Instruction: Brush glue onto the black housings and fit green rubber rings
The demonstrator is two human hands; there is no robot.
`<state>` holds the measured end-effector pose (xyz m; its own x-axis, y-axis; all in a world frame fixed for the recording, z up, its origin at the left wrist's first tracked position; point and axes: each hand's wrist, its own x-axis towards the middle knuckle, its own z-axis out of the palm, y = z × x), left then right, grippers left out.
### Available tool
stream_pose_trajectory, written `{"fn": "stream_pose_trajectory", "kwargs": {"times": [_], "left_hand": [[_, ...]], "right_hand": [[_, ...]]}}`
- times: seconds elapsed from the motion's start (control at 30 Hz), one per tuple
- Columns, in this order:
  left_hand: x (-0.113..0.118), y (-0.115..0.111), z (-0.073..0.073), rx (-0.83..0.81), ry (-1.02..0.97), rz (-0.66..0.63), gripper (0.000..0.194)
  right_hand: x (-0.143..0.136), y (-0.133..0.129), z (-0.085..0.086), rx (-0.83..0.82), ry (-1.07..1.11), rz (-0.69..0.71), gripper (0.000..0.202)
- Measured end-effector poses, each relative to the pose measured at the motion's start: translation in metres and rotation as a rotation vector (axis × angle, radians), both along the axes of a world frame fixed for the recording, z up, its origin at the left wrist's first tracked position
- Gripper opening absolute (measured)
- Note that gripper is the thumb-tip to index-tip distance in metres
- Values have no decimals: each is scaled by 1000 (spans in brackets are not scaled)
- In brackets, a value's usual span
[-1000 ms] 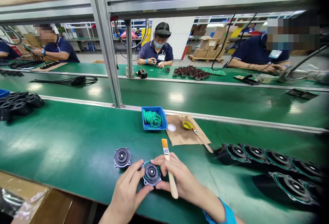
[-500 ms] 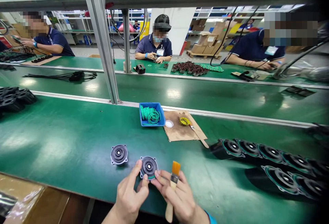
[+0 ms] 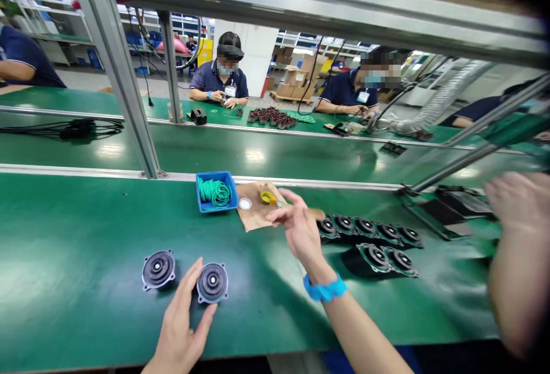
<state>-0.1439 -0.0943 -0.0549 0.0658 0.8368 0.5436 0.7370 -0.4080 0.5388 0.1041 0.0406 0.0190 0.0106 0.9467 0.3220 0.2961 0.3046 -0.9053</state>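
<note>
My left hand (image 3: 183,319) curves round a round black part with a grey eared flange (image 3: 212,283), thumb at its lower edge and fingers at its left side. A like part (image 3: 158,271) stands just to the left. My right hand (image 3: 298,228) is over the right side of a stained cardboard piece (image 3: 253,222). A paintbrush's wooden handle (image 3: 317,214) sticks out past its far side; the hand hides where the grip lies and most of the brush. By its fingertips are a yellow ring-shaped cap (image 3: 267,197) and an orange bristle tip.
A blue bin (image 3: 217,210) holds green rings (image 3: 215,192). Two rows of flanged parts (image 3: 365,227) stand at right, several with green rings. A co-worker's blurred hand (image 3: 522,202) is at far right. A metal post (image 3: 116,65) rises at left; co-workers sit across the bench.
My right hand has left the round part and moved forward and right to the cardboard with the paintbrush. My left hand stays at the part. The view has swung right.
</note>
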Motion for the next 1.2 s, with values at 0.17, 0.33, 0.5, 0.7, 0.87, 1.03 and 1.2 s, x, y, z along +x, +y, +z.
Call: {"fn": "stream_pose_trajectory", "kwargs": {"times": [0.17,0.33,0.5,0.7,0.87,1.03,1.2], "left_hand": [[1,0,-13,44,-18,88,61],[0,-3,-1,-41,-18,8,65],[-1,-4,6,-134,-100,-77,69],[-4,-3,-5,-95,-56,19,79],[-6,-2,-6,-81,-21,20,71],[-7,-3,-2,-101,-42,-11,73],[-6,-5,8,-163,-160,-142,67]], "right_hand": [[22,63,1,23,-127,-240,70],[29,89,-11,-6,-262,-316,68],[36,103,-14,-65,-413,-338,54],[36,107,-19,-133,-579,-315,31],[32,110,-23,-161,-613,-312,29],[34,112,-17,-139,-546,-328,31],[44,109,-13,-118,-396,-346,38]]}}
